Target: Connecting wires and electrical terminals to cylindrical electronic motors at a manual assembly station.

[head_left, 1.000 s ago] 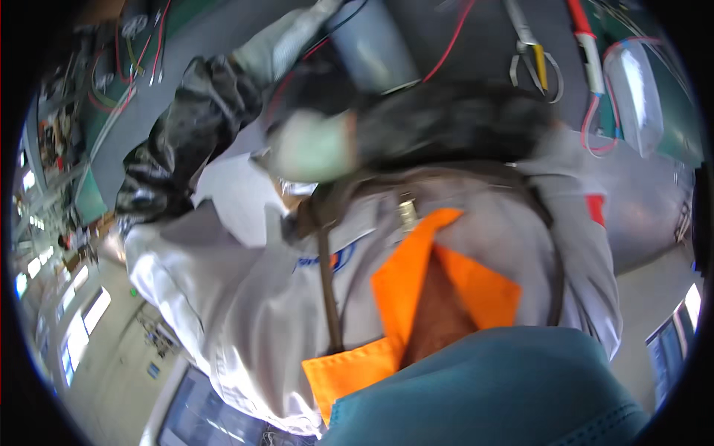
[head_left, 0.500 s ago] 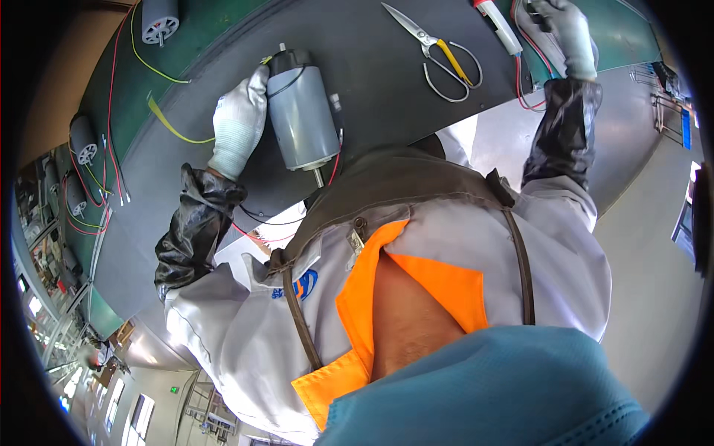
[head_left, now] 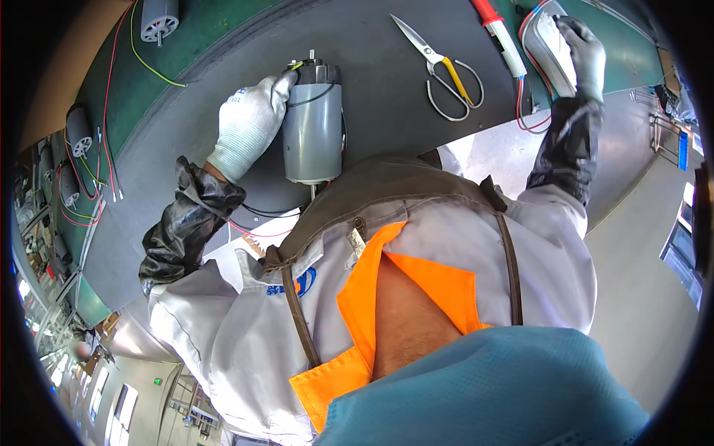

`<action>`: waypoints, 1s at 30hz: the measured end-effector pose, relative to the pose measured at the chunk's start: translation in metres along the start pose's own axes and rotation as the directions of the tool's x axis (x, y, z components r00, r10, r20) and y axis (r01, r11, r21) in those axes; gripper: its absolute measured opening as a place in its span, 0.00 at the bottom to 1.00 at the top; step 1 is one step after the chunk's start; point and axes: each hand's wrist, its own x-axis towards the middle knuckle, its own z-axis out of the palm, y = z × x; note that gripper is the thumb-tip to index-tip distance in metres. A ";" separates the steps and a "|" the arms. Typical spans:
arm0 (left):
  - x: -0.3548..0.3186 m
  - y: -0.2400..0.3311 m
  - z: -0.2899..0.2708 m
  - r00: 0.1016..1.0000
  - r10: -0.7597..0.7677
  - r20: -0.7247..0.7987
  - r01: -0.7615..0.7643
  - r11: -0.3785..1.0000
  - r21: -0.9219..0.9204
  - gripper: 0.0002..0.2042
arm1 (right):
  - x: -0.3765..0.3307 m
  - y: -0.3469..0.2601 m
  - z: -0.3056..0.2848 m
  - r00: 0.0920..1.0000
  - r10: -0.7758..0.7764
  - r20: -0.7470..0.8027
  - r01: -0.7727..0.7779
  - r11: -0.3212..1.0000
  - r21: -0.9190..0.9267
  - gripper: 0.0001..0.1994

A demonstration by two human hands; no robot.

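A grey cylindrical electric motor (head_left: 313, 134) lies on the dark mat, its shaft toward me and its black end cap away from me. My left hand (head_left: 253, 119), in a white glove, is closed at the cap, thumb and fingers pinched beside a short yellow-green wire end (head_left: 297, 65). A black wire (head_left: 312, 98) crosses the motor's body. At the far right, my gloved right hand (head_left: 587, 59) has its dark fingertips bent together over a white stack (head_left: 552, 46) in a grey holder. Anything between those fingertips is too small to make out.
Scissors (head_left: 448, 74) with one yellow-wrapped handle lie right of the motor. A red-and-white pen-shaped tool (head_left: 502, 39) with red and grey leads lies beside the white stack. Other motors (head_left: 159, 21) with loose wires rest on the green surface at left.
The motor has shifted right and stands straighter in view, my left hand moving with it. My right hand has moved slightly right and down, uncovering more of the white stack.
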 end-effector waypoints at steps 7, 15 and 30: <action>0.017 0.005 -0.079 0.874 -0.025 0.486 0.208 0.922 -0.327 0.28 | -0.056 -0.087 0.059 0.911 0.067 0.406 -0.335 0.695 0.636 0.15; 0.003 -0.020 -0.104 0.727 0.019 0.686 0.509 0.656 -0.557 0.19 | -0.173 -0.200 0.206 0.709 -0.225 0.668 -0.561 0.395 0.728 0.14; -0.024 0.004 -0.021 0.983 -0.159 0.086 0.133 0.315 -0.940 0.12 | -0.176 -0.220 0.226 0.498 -0.853 0.155 0.593 0.466 0.657 0.15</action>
